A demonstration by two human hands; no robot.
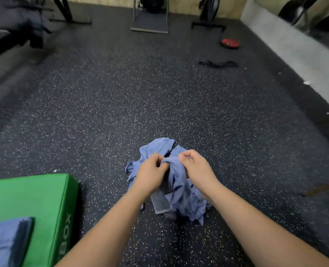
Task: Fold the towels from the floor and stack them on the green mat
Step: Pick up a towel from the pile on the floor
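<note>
A crumpled heap of blue towels lies on the speckled black floor in front of me. My left hand and my right hand both pinch the top fold of one blue towel in the heap, knuckles facing each other. A grey towel pokes out of the heap's lower left side. The green mat, a thick padded box, sits at the lower left. Folded blue and dark towels rest stacked on its near corner.
A red weight plate and a black strap lie on the floor at the far right. Gym machine frames stand along the back wall. A raised grey ledge runs down the right side.
</note>
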